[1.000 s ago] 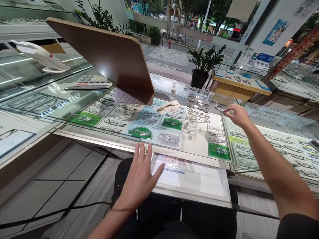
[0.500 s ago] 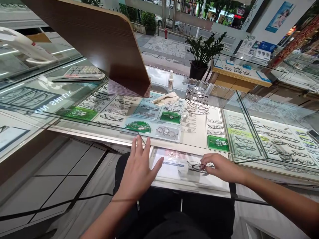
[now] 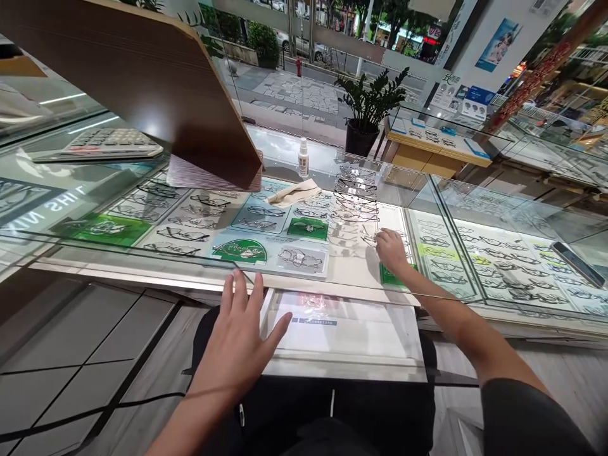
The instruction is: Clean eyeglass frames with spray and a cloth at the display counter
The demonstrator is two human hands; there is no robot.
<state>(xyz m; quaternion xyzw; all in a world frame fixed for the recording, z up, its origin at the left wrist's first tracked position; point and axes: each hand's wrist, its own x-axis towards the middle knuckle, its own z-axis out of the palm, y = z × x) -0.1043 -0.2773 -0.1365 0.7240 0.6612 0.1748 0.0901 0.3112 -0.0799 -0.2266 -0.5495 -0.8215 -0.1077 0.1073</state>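
Note:
My right hand reaches under the glass top into the display case. Its fingers are curled on a thin-framed pair of eyeglasses at a bare white patch among rows of displayed frames, next to a green sign. My left hand is open, fingers spread, and rests at the front edge of the case beside a pulled-out white tray. A row of loose eyeglasses lies on top of the glass beyond my right hand.
On the glass stand a spray bottle, a folded cloth and a calculator. A tilted brown panel overhangs the left. A phone lies on the right case. A potted plant stands behind.
My right hand took a pair of eyeglasses from the row on the glass, brought it down over the white tray, then moved it up into the case. The left hand stayed put.

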